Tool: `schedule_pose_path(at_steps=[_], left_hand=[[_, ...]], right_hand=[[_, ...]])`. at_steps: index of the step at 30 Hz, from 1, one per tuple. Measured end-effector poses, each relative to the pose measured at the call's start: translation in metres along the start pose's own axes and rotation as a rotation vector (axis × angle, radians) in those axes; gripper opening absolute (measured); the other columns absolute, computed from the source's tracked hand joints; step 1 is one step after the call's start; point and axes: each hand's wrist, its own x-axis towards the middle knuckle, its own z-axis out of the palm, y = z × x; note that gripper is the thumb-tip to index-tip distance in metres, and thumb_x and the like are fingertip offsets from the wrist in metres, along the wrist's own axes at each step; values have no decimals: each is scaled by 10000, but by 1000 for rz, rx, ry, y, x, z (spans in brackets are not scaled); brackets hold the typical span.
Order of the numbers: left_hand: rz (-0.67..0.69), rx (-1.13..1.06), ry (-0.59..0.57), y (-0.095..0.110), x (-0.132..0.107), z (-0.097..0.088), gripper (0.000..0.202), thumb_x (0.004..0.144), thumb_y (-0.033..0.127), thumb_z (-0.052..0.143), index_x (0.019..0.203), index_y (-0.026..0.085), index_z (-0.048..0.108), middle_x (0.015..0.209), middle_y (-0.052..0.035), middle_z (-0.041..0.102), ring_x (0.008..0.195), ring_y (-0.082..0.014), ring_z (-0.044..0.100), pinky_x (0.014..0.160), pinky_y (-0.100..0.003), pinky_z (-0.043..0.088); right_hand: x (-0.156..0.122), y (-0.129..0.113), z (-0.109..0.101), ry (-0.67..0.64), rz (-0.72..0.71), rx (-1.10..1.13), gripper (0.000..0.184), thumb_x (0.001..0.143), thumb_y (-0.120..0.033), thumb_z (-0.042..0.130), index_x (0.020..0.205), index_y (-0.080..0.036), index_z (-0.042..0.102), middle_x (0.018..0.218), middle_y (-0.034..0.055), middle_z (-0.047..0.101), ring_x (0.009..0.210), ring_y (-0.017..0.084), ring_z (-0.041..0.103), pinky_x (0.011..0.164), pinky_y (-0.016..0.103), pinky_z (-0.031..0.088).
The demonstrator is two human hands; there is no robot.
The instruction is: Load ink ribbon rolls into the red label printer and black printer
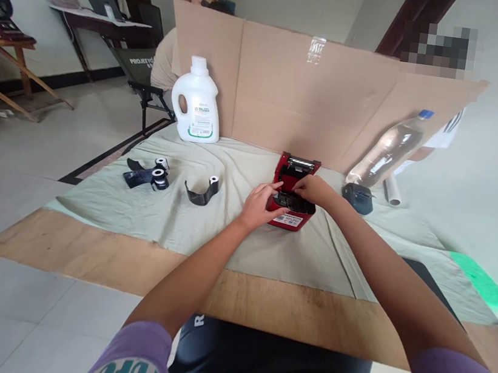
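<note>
A small red printer (289, 219) with its lid raised sits on a pale green cloth (171, 219) in the middle of a wooden board. My left hand (258, 205) grips the printer's left side, fingers curled around the body. My right hand (315, 189) reaches over the open top, fingers bent down into the black compartment; what they touch inside is hidden.
Black curved parts with small white rolls (152, 175) and another black strip (202, 192) lie to the left. A white detergent jug (196, 103), a clear plastic bottle (389, 150) and a dark device (357, 198) stand before a cardboard screen (307, 90). Green sheet (479, 281) lies right.
</note>
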Motion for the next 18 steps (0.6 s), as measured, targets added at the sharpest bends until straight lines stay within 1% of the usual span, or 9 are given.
schedule_pose_path(at_steps=[4, 6, 8, 11, 13, 15, 16, 18], left_hand=[[-9, -2, -15, 0, 0, 0, 349, 812, 390, 761, 1036, 234, 543, 1374, -78, 634, 1223, -253, 582, 1023, -435, 496], [-4, -5, -11, -1, 0, 0, 355, 812, 386, 762, 1047, 236, 542, 1361, -72, 642, 1219, -246, 584, 1027, -428, 494], [-1, -8, -7, -1, 0, 1, 355, 809, 390, 764, 1040, 237, 541, 1353, -67, 648, 1224, -242, 581, 1033, -423, 489], [-23, -10, -14, 0, 1, 1, 360, 798, 404, 775, 1020, 239, 544, 1356, -62, 648, 1237, -244, 576, 1046, -427, 482], [-45, -12, -29, 0, 1, 0, 377, 792, 422, 781, 1031, 240, 554, 1362, -61, 643, 1247, -249, 571, 1058, -433, 475], [-57, -17, -40, 1, 2, -1, 401, 789, 453, 782, 1050, 242, 563, 1361, -58, 641, 1256, -253, 567, 1066, -441, 470], [-56, -22, -41, 2, 2, -1, 413, 788, 470, 781, 1057, 243, 565, 1359, -57, 642, 1256, -256, 567, 1064, -446, 470], [-54, -28, -36, 2, 2, -1, 421, 791, 497, 773, 1057, 244, 567, 1353, -57, 646, 1251, -263, 568, 1059, -458, 470]], right_hand=[[13, -16, -9, -118, -39, -96, 292, 832, -181, 614, 1069, -185, 785, 1064, 148, 762, 987, 319, 689, 744, 340, 473], [18, -19, -11, -201, -70, -107, 326, 802, -148, 622, 1086, -187, 777, 1047, 144, 763, 932, 308, 696, 713, 333, 467], [24, -20, -13, -289, -93, -96, 368, 775, -107, 609, 1096, -191, 770, 1005, 122, 770, 847, 277, 701, 672, 317, 463], [30, -20, -14, -384, -107, -68, 377, 750, -67, 587, 1064, -177, 766, 930, 92, 771, 741, 234, 693, 624, 295, 459], [32, -20, -15, -399, -104, -59, 358, 756, -66, 584, 1054, -164, 756, 918, 88, 765, 712, 223, 688, 610, 289, 460], [30, -20, -16, -380, -102, -62, 323, 774, -80, 593, 1051, -153, 742, 936, 98, 756, 729, 230, 691, 618, 293, 466], [28, -20, -16, -358, -103, -69, 306, 788, -92, 596, 1055, -150, 733, 966, 109, 750, 769, 243, 695, 639, 301, 473], [21, -16, -16, -275, -123, -76, 274, 810, -124, 604, 1059, -150, 713, 1054, 134, 728, 880, 270, 694, 712, 320, 491]])
